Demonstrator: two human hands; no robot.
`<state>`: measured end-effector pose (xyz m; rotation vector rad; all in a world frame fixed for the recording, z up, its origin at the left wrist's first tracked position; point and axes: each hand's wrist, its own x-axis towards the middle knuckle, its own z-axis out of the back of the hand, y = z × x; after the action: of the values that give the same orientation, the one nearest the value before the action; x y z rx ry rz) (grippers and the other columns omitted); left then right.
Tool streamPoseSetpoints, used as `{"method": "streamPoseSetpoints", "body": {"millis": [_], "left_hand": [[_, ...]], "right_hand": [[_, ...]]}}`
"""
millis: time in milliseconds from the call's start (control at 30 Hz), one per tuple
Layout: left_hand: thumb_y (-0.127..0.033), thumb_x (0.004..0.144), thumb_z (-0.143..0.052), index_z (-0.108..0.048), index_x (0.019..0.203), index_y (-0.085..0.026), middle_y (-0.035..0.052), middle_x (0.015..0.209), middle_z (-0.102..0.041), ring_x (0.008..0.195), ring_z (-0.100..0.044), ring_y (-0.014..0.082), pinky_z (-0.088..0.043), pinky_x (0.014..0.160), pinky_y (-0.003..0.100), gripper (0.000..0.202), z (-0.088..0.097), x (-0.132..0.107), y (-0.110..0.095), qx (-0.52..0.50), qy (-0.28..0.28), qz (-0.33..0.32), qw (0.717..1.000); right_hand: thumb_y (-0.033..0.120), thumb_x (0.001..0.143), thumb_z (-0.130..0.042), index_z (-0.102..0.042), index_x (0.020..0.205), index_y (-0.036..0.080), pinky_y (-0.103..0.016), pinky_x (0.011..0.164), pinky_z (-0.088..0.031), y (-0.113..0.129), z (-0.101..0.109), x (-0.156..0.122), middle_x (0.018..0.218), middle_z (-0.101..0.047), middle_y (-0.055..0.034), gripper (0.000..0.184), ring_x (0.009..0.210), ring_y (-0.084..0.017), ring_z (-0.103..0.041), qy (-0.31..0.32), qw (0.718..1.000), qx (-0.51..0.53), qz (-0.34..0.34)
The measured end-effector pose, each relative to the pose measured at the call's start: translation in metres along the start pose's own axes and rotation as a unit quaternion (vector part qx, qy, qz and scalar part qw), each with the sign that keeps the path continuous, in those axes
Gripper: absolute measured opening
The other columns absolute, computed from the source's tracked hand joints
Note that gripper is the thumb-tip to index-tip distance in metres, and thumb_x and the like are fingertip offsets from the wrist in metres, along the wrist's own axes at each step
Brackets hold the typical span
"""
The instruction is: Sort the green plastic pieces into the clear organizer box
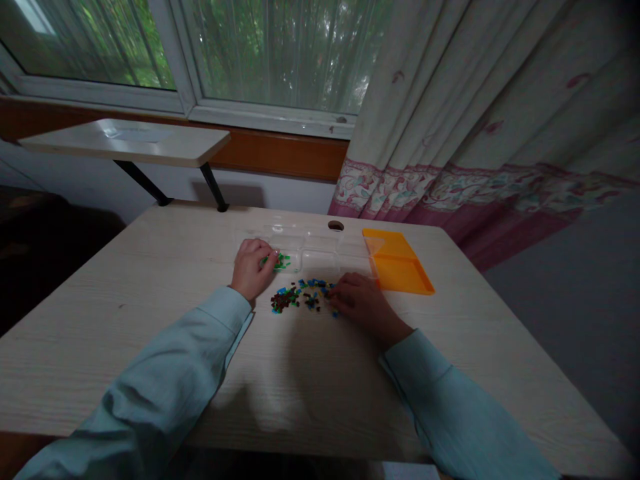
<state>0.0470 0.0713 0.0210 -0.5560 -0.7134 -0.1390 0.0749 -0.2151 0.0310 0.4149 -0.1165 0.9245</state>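
Observation:
A clear plastic compartment box lies on the table, with small green pieces in its near left compartment. My left hand is at that compartment, fingers curled and thumb against them beside the green pieces; anything between them is hidden. In front of the box is a loose pile of tiny dark red, blue, green and black pieces, too small to name exactly. At the pile's right end, my right hand reaches down with fingers bent together among blue and dark pieces. What its fingertips grip cannot be made out.
An orange tray sits right of the clear box, partly overlapped by it. Behind the box the wooden table has a round hole. A raised shelf on black legs stands at the back left; a curtain hangs behind.

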Motion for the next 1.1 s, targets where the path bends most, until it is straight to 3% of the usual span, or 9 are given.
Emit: {"method": "streamPoseSetpoints", "body": {"millis": [467,700,933,1100], "left_hand": [[-0.034,0.092,-0.046,-0.066,0.073,-0.02,0.0048,0.085,-0.059,0.09,-0.049,0.02,-0.039,0.086,0.038,0.03,0.0,0.0,0.002,-0.001,0.013,0.004,1.0],[-0.036,0.091,-0.047,-0.066,0.083,-0.02,0.0054,0.088,-0.059,0.091,-0.049,0.0209,-0.039,0.086,0.038,0.026,-0.002,0.0,0.004,0.023,0.014,0.016,1.0],[-0.037,0.087,-0.054,-0.066,0.093,-0.022,0.006,0.093,-0.057,0.097,-0.049,0.023,-0.04,0.089,0.04,0.021,-0.003,0.0,0.003,0.03,0.013,0.024,0.999],[-0.034,0.088,-0.052,-0.063,0.112,-0.024,0.0069,0.102,-0.056,0.101,-0.048,0.0234,-0.039,0.092,0.041,0.028,-0.003,-0.001,0.002,0.023,0.01,0.016,1.0]], "right_hand": [[0.022,0.087,-0.057,-0.068,0.091,0.02,-0.032,0.077,-0.041,0.008,-0.003,0.001,0.089,-0.061,-0.0066,0.012,0.086,-0.02,-0.053,-0.004,0.999,-0.026,-0.023],[0.025,0.089,-0.055,-0.065,0.089,0.018,-0.033,0.077,-0.041,0.012,-0.006,0.001,0.09,-0.061,-0.007,0.012,0.086,-0.02,-0.053,-0.012,0.999,-0.022,-0.035],[0.022,0.087,-0.054,-0.063,0.088,0.019,-0.033,0.078,-0.044,0.009,-0.007,0.003,0.088,-0.062,-0.0062,0.01,0.085,-0.019,-0.056,-0.074,0.993,0.08,-0.051],[0.028,0.085,-0.054,-0.062,0.087,0.019,-0.029,0.066,-0.046,0.009,-0.007,0.003,0.078,-0.063,-0.0028,0.012,0.071,-0.016,-0.057,-0.103,0.972,0.164,-0.133]]}}
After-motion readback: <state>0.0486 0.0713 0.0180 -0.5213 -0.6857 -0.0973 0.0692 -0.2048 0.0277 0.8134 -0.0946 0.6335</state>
